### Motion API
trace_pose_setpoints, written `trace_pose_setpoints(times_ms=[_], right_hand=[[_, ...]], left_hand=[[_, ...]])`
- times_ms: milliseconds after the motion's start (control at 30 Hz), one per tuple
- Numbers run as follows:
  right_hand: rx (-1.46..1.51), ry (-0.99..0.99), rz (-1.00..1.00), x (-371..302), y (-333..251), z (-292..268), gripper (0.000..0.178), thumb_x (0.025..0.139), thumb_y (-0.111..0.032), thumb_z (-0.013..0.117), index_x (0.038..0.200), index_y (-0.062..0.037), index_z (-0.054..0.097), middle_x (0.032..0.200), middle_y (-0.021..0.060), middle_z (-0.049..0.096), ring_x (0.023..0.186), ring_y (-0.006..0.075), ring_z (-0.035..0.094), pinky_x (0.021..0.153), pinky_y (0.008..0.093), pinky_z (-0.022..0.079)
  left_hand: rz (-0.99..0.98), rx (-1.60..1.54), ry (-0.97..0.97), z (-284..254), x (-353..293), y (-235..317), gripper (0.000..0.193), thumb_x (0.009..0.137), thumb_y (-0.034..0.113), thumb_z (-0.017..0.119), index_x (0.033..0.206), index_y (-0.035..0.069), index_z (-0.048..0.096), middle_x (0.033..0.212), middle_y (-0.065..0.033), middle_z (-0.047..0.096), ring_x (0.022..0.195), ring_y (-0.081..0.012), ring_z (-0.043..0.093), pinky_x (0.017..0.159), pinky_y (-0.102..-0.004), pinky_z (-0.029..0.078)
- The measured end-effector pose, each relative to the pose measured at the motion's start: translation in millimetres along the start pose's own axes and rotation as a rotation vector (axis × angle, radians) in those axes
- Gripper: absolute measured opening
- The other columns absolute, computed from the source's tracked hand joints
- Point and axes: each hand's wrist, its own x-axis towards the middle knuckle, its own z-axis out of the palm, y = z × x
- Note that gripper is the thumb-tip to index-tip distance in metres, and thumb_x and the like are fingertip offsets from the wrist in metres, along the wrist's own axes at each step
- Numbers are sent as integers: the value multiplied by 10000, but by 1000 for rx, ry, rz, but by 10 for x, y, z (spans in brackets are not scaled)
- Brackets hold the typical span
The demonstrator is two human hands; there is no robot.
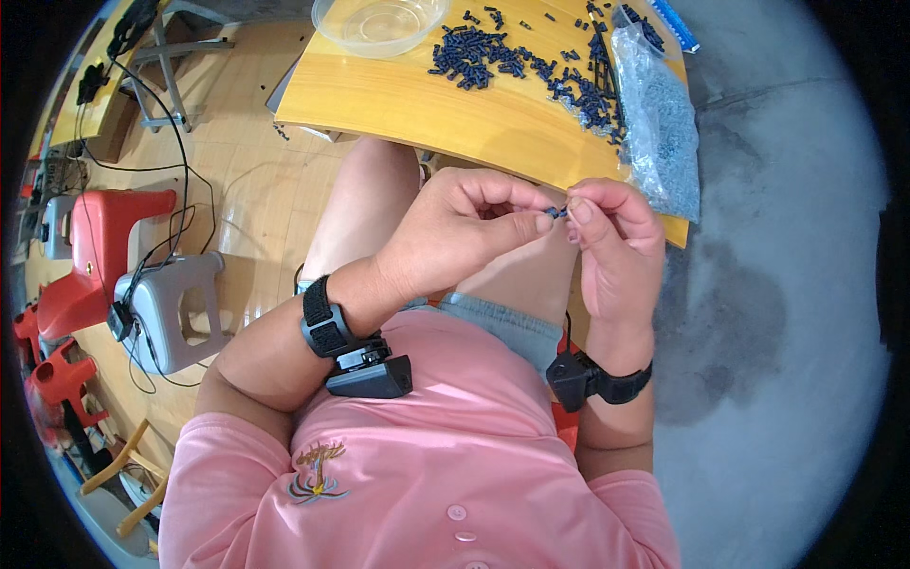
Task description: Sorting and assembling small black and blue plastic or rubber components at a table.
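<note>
Over my lap, just off the table's near edge, my two hands meet fingertip to fingertip. My left hand (455,223) is closed in a pinch on a small dark blue plastic piece (553,212). From the other side my right hand (621,251) pinches at the right end of that piece. Whatever is between its thumb and finger is too small to make out. On the table beyond lie a heap of similar dark pieces (469,55) and a looser spread of them (592,100).
A clear plastic bag (664,142) of small bluish bits lies along the right edge of the yellow wooden table (408,100). A clear round tub (379,43) stands at the back left. Left on the floor are a grey stool (156,313), a red stool (104,247) and black cables (180,142).
</note>
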Motion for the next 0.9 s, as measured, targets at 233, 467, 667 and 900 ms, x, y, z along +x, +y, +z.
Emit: trace_pose_setpoints(times_ms=[233, 467, 667, 900], right_hand=[[55, 28, -6, -127, 1, 33, 125, 810, -52, 682, 923, -19, 641, 825, 2, 627, 708, 41, 527, 646, 173, 415], [26, 40, -41, -183, -2, 65, 116, 812, -31, 671, 922, -5, 641, 833, 10, 621, 734, 59, 539, 665, 185, 418], [4, 5, -104, -209, 7, 76, 110, 806, -13, 664, 914, 0, 642, 885, 39, 626, 756, 77, 552, 680, 198, 427], [-52, -40, -204, -219, 48, 35, 111, 799, 17, 651, 909, 11, 636, 921, 92, 626, 770, 106, 573, 679, 217, 456]], left_hand=[[8, -21, -11, 61, -101, 15, 168, 852, 51, 639, 1010, -4, 650, 897, -35, 666, 830, -66, 599, 743, -202, 482], [13, -9, -21, 48, -151, 0, 175, 850, 59, 645, 1013, -3, 650, 902, -42, 668, 837, -74, 604, 751, -208, 485], [-17, -90, -61, 28, -191, 22, 182, 846, 68, 649, 1009, -13, 647, 902, -70, 671, 844, -103, 622, 779, -225, 495], [-50, -153, -113, -2, -209, 10, 193, 855, 71, 629, 1027, -15, 636, 901, -82, 671, 841, -129, 631, 796, -254, 499]])
